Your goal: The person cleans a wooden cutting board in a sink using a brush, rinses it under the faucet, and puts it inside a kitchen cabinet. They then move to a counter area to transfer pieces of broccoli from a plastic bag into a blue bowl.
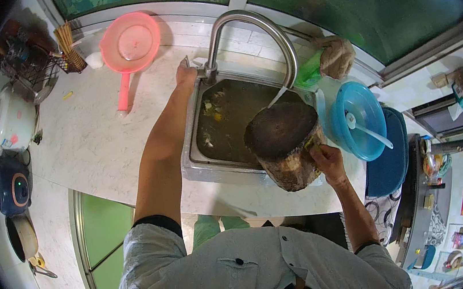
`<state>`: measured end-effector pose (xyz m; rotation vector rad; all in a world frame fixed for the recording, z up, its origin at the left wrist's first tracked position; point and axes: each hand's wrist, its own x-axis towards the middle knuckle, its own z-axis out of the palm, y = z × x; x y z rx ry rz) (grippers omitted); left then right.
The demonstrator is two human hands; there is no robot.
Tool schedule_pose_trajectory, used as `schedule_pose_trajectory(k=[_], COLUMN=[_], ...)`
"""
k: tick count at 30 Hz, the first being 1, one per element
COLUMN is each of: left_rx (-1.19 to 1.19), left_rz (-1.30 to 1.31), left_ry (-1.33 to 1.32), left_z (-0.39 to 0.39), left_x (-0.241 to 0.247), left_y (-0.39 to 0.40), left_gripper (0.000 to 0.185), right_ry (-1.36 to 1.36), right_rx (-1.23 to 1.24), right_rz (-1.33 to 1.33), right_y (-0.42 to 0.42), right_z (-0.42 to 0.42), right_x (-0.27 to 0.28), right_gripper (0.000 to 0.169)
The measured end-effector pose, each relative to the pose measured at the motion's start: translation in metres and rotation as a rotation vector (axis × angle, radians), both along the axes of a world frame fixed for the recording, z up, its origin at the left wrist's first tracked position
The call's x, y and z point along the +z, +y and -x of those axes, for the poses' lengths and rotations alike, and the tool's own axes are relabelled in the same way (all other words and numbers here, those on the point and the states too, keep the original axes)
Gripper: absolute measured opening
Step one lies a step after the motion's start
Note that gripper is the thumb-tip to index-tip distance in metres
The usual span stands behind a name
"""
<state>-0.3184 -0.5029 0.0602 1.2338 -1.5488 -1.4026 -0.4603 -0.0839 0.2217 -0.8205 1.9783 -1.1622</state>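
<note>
My left hand (186, 74) is at the back left of the steel sink, its fingers on the small faucet lever (187, 61). From the curved steel faucet (248, 11) a thin stream of water falls onto a thick round block or pot (284, 129); I cannot tell which. Its upper face is flat and blackened, its sides patchy brown. It stands tilted over the sink's front right corner. My right hand (330, 162) grips it at the right side, where something yellow-green (311, 141) shows by the fingertips. Murky water (229, 123) with food scraps fills the sink (195, 166).
Right of the sink sits a blue basin (353, 90) holding a white ladle (371, 134). Behind it are a green bottle (311, 69) and a brown cloth (336, 58). A pink dipper (131, 48) leans at the back left. Cookers (11, 184) line the left wall.
</note>
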Motion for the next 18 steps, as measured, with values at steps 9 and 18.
schedule_pose_trajectory(k=[9, 18], left_rx=[-0.123, -0.527], left_rz=[0.186, -0.746], left_ry=[-0.054, 0.633], left_z=[-0.01, -0.018], left_x=[-0.03, 0.017], left_y=[0.008, 0.224], left_gripper=[0.057, 0.049], right_ry=[0.165, 0.207], right_rx=[0.116, 0.164], right_rz=[-0.055, -0.028], right_y=[0.013, 0.018], right_z=[-0.013, -0.023], right_x=[0.0, 0.006], right_gripper=[0.021, 0.019])
